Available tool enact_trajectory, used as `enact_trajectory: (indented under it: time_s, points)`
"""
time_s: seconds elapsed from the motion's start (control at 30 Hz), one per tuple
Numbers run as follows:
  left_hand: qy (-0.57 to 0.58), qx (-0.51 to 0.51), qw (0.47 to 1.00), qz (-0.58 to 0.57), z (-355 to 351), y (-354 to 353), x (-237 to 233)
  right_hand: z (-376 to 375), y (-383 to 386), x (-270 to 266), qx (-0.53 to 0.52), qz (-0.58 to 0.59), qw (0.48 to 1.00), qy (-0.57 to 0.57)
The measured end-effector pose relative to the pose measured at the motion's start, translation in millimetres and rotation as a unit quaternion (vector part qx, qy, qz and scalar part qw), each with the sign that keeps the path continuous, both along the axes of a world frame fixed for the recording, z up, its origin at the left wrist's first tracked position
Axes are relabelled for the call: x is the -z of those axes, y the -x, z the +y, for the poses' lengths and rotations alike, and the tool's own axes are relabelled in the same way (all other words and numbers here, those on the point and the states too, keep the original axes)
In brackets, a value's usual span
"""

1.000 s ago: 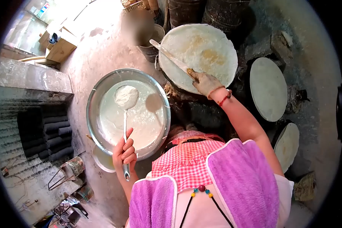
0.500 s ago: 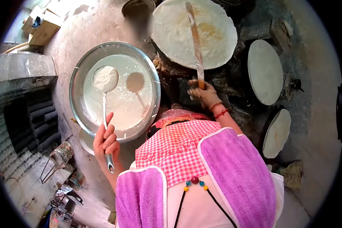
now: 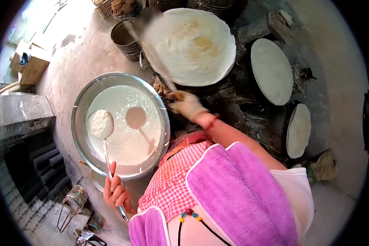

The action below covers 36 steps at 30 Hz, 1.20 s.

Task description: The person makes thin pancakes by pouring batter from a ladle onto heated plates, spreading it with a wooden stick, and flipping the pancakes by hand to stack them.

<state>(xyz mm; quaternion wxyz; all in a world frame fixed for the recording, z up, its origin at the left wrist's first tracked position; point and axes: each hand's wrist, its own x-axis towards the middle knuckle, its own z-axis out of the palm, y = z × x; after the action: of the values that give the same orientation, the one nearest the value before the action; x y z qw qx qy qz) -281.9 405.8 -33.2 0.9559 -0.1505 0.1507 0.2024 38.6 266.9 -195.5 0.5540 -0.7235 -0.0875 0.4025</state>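
In my left hand (image 3: 118,192), the fingers are wrapped round the handle of a metal ladle (image 3: 107,160). Its bowl is heaped with white batter (image 3: 101,124) and hangs above a wide metal basin (image 3: 75,135). More runny batter (image 3: 123,98) fills the basin, with the ladle's shadow on it. My right hand (image 3: 187,105), pale with smears and slightly blurred, grips one end of a long flat wooden stick (image 3: 158,61). The stick slants up and left, past the left edge of a large round griddle covered by a white batter sheet (image 3: 184,53). A grey blur hides part of its far end.
Two smaller round discs, an upper one (image 3: 272,71) and a lower one (image 3: 299,131), sit on the right. A dark metal bucket (image 3: 129,45) stands between the basin and the griddle's far side. Wooden boxes (image 3: 35,65) are at the upper left; a dark recess (image 3: 24,168) is below them.
My right hand has moved left with the stick, which has swung from over the griddle's middle to its left edge. The ladle sits slightly lower and further left. The view has shifted.
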Motion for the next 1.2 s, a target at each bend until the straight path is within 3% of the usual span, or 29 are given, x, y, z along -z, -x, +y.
enact_trajectory:
  time_s: [0.03, 0.1, 0.2, 0.27, 0.33, 0.4, 0.43, 0.53, 0.57, 0.6, 0.67, 0.73, 0.8, 0.87, 0.9, 1.0, 1.07, 1.13, 1.2]
  points:
    - [-0.012, 0.001, 1.0, 0.023, 1.8, 0.3, -0.5, 30.8, 4.7, 6.1, 0.002, -0.151, 0.989, 0.013]
    - [-0.015, -0.005, 0.999, 0.05, -0.3, -5.5, -3.2, 94.9, -15.7, -6.6, -0.082, -0.083, 0.993, -0.009]
    - [-0.039, 0.005, 0.995, 0.087, -0.8, -14.0, -12.5, 144.4, -43.3, -37.8, -0.125, -0.154, 0.98, 0.033]
    - [-0.044, 0.011, 0.996, 0.081, -1.5, -13.0, -8.7, 122.1, -45.7, -85.7, -0.14, -0.07, 0.987, -0.038]
    - [-0.051, 0.029, 0.996, 0.06, -2.0, -18.0, -1.7, 77.1, -62.6, -43.0, -0.205, -0.269, 0.934, -0.116]
    - [-0.047, 0.033, 0.997, 0.044, -2.8, -25.4, 1.5, 4.2, -58.3, -51.8, -0.087, -0.169, 0.958, -0.213]
    - [-0.043, 0.031, 0.998, 0.041, -4.2, -28.2, 4.7, -36.8, -49.5, -108.7, -0.051, 0.025, 0.996, -0.075]
    - [-0.056, 0.034, 0.997, 0.037, -12.0, -42.2, 6.5, -134.7, -42.6, -74.0, 0.083, -0.053, 0.992, -0.082]
    - [-0.049, 0.042, 0.998, 0.02, -16.7, -48.3, 5.3, -159.8, -42.3, -72.4, 0.108, -0.022, 0.994, 0.017]
    - [-0.043, 0.049, 0.998, 0.003, -21.8, -54.4, 3.9, -179.8, -47.5, -54.1, 0.103, -0.019, 0.994, 0.013]
    - [-0.05, 0.048, 0.998, 0.001, -33.0, -65.1, -1.1, -199.5, -52.5, -21.6, 0.06, -0.301, 0.951, -0.032]
    - [-0.125, 0.066, 0.989, 0.044, -45.7, -74.1, -11.0, -202.6, -55.7, -36.0, 0.073, -0.287, 0.955, 0.02]
    - [-0.138, 0.072, 0.988, -0.009, -51.8, -70.5, -18.8, -197.7, -70.7, -52.5, -0.095, -0.387, 0.877, 0.269]
    - [-0.139, 0.026, 0.979, -0.147, -61.6, -63.3, -16.4, -189.8, -87.9, -63.1, -0.131, -0.392, 0.873, 0.26]
    - [-0.197, -0.002, 0.969, -0.148, -73.1, -65.6, -17.8, -184.7, -96.7, -66.6, -0.162, -0.4, 0.858, 0.279]
    - [-0.213, -0.006, 0.974, -0.07, -91.3, -85.6, -33.3, -176.0, -120.5, -46.4, -0.199, -0.452, 0.834, 0.245]
    - [-0.169, 0.004, 0.984, -0.061, -94.4, -97.1, -38.4, -174.9, -126.8, -37.5, -0.201, -0.462, 0.831, 0.235]
    - [-0.023, 0.017, 0.999, -0.025, -91.0, -98.3, -34.8, -188.1, -110.2, -44.4, -0.201, -0.444, 0.836, 0.252]
    - [-0.025, 0.05, 0.998, -0.011, -86.9, -86.1, -19.1, -207.9, -87.4, -54.8, -0.199, -0.397, 0.853, 0.274]
